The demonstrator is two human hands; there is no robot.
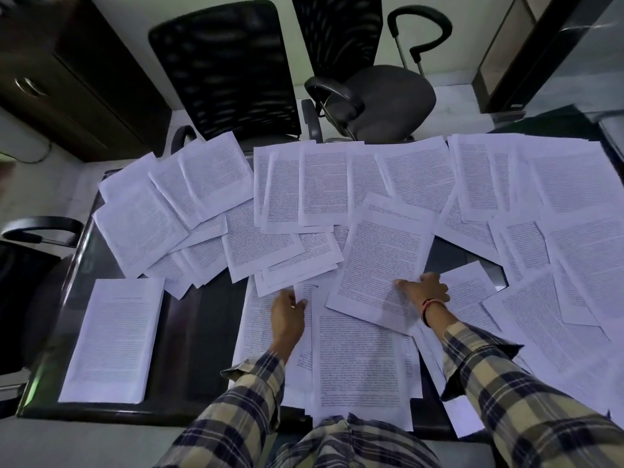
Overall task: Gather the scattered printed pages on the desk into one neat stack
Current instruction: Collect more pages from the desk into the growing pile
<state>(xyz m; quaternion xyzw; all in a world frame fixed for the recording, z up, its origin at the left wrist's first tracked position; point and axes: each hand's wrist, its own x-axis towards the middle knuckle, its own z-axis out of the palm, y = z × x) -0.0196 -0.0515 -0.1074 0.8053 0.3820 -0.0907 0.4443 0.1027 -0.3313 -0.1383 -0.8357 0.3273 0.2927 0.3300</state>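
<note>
Gathering is just beginning: the right hand [427,288] is pressing flat on a tilted page [381,261], the left hand [287,309] is pinching a sheet's [297,275] edge, and both need sliding toward the near-left stack [111,339].

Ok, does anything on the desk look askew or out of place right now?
Nearly everything: loose pages lie fanned and overlapping at odd angles across the desk. Only the stack at the near left looks squared. No tears or spills visible.
</note>
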